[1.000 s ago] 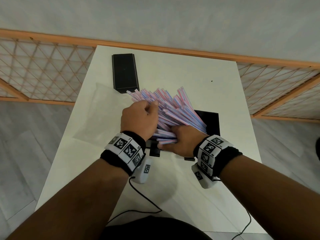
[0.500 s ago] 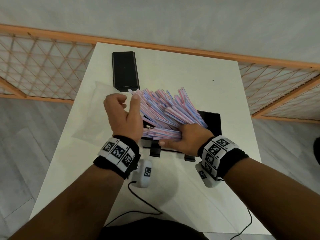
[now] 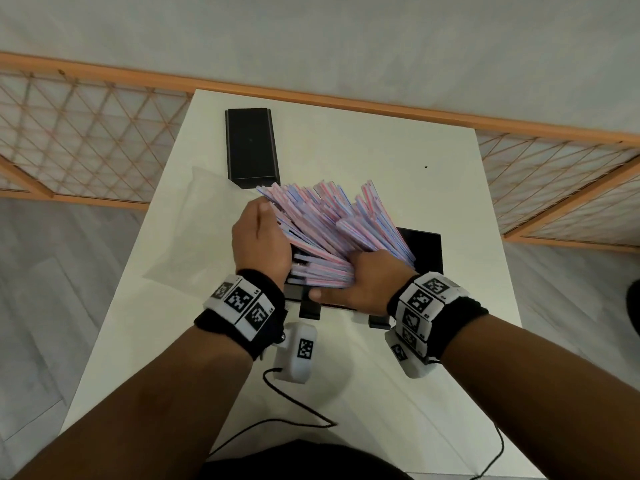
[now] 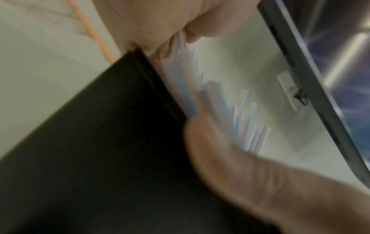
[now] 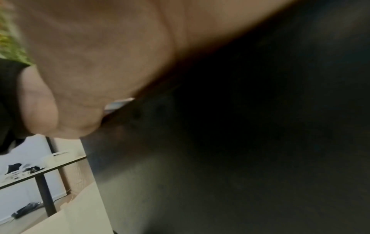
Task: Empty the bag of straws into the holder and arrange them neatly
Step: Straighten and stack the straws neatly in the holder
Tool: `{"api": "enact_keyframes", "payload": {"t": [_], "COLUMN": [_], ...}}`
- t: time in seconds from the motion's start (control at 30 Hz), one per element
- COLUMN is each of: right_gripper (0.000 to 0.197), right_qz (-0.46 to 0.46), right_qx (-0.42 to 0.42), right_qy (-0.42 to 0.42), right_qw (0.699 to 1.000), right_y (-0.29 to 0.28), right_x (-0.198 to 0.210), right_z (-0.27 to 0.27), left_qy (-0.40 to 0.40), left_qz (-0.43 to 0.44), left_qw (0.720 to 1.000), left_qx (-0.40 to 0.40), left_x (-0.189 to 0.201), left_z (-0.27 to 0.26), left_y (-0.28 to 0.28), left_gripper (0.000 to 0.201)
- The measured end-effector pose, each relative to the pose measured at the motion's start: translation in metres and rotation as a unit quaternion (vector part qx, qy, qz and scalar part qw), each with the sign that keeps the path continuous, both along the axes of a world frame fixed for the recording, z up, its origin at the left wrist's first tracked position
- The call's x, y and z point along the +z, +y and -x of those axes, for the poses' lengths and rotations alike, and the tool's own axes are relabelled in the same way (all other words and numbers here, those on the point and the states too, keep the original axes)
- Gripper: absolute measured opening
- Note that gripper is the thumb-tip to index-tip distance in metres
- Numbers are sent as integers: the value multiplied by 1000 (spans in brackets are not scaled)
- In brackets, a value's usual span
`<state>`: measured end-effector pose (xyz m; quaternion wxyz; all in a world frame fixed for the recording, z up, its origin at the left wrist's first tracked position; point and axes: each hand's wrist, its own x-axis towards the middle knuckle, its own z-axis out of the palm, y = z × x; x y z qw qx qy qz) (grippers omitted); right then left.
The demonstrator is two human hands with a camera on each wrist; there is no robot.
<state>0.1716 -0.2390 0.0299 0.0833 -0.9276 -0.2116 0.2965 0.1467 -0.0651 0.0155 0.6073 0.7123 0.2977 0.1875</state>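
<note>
A wide fan of pink-and-blue striped straws (image 3: 329, 220) leans up and back out of a black holder (image 3: 424, 251) at the table's middle. My left hand (image 3: 261, 223) lies against the fan's left side. The blurred left wrist view shows the straws (image 4: 246, 123) between its curled fingers (image 4: 200, 23) and thumb (image 4: 230, 158), beside the holder wall (image 4: 100, 142). My right hand (image 3: 360, 278) grips the straws' near lower ends at the holder's front, its fingers hidden. The right wrist view shows only palm (image 5: 100, 55) and dark holder (image 5: 260, 142).
The clear plastic bag (image 3: 180, 244) lies flat on the white table (image 3: 363, 150) left of the holder. A black lid-like tray (image 3: 251, 147) sits at the back left. Wrist-camera cables (image 3: 294, 403) trail over the near table. A wooden lattice fence runs behind.
My left hand lifted off the straws and out to the left, then came back against the fan's left side. The right hand stayed at the straws' lower ends.
</note>
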Motion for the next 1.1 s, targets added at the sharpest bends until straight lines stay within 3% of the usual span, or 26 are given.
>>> {"api": "enact_keyframes", "payload": {"t": [0.1, 0.17, 0.27, 0.37, 0.5, 0.57, 0.73, 0.9, 0.97, 1.1], "right_gripper": [90, 95, 99, 101, 81, 81, 66, 83, 85, 66], "right_qz": [24, 25, -2, -16, -46, -43, -77, -60, -56, -33], "right_qx": [-2, 5, 5, -23, -33, -34, -14, -5, 1, -12], "right_qy": [-25, -30, -12, 24, 30, 17, 35, 54, 50, 50], "right_qw": [999, 999, 1000, 999, 998, 998, 996, 997, 997, 998], "right_y": [-5, -7, -10, -10, -11, -11, -2, 0, 1, 5], "right_x": [7, 5, -2, -5, -4, -1, -1, -6, -5, -1], "right_z": [1, 3, 4, 3, 3, 3, 3, 0, -2, -2], "left_qy": [60, 72, 45, 72, 77, 80, 95, 54, 56, 77], "left_qz": [-73, -66, 11, 118, 47, 43, 86, 22, 8, -10], "left_qw": [991, 989, 999, 990, 996, 996, 991, 998, 998, 996], "left_qx": [-96, -108, -21, 23, -4, -10, -29, 30, 11, -34], "left_x": [5, 11, 13, 12, 11, 10, 10, 13, 14, 19], "left_z": [2, 6, 5, -2, -5, -8, -9, -5, -5, -1], "left_y": [-1, -4, -4, -6, -6, -4, -5, -2, -1, -5], "left_gripper": [33, 42, 38, 37, 27, 24, 62, 41, 47, 59]}}
